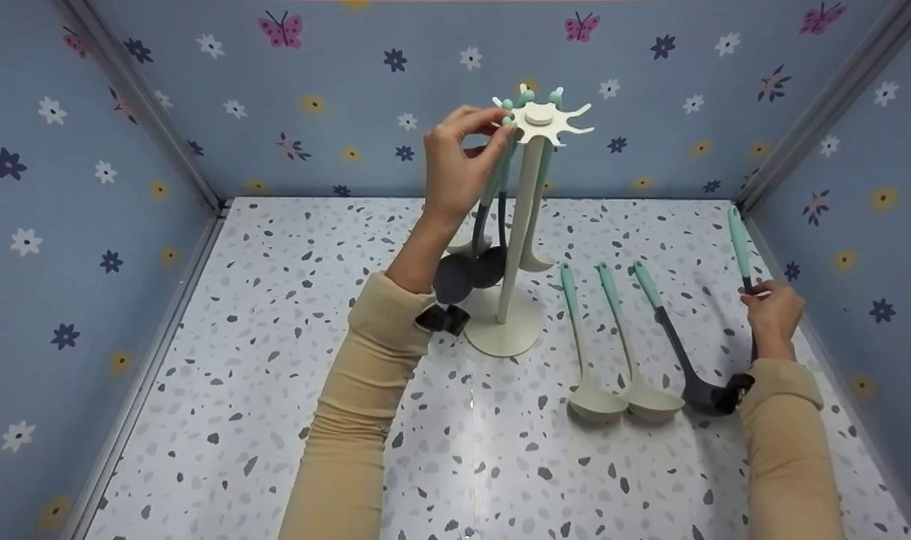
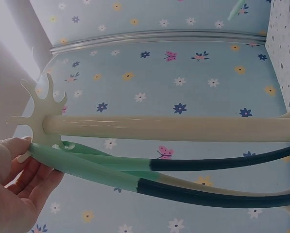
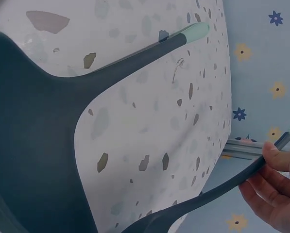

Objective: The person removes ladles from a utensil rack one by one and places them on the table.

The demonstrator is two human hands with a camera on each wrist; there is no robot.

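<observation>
My left hand [image 1: 459, 154] pinches the top of the mint handle [image 2: 91, 167] of a dark ladle [image 1: 453, 278] at a cream rotating-style utensil rack [image 1: 521, 225]. That handle lies right at a hook of the rack's star-shaped top. Another dark ladle [image 1: 491, 268] and cream utensils hang beside it. Over at the right, my right hand [image 1: 775, 315] grips the dark shaft [image 3: 227, 185] of a utensil with a mint handle [image 1: 738, 240]. This utensil stands raised at a slant, its head hidden behind my sleeve in the head view.
A dark ladle [image 1: 677, 345] and two cream ladles, one left [image 1: 579, 337] and one in the middle [image 1: 626, 345], lie on the speckled table [image 1: 260, 315], handles pointing away. Flower-patterned walls [image 1: 395, 75] enclose the back and both sides.
</observation>
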